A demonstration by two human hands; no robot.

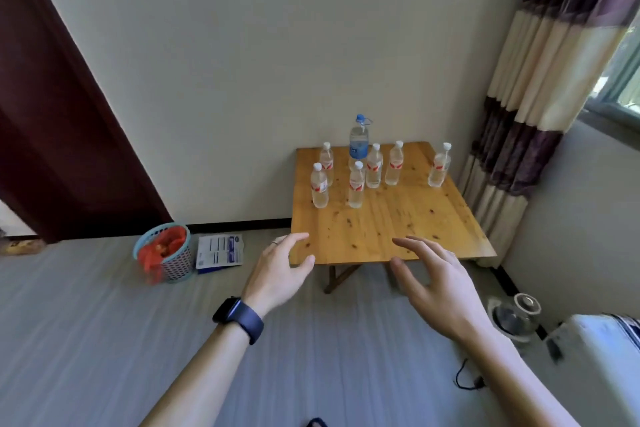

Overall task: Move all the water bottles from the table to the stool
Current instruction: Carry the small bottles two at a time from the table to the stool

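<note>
Both hands, left [277, 270] and right [440, 284], are spread and empty, low in the frame. Better to take the front bottles [319, 185] first, gripping mid-body, upright.

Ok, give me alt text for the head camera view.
Both bare hands, left hand and right hand, reach open toward a wooden folding table holding six small water bottles and one large blue-capped bottle.

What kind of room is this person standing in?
Most likely a room in a home, perhaps a bedroom or spare room. A striped curtain hangs by a window, a small folding wooden table stands against the wall, and a plastic waste basket sits on the floor beside a dark door.
</note>
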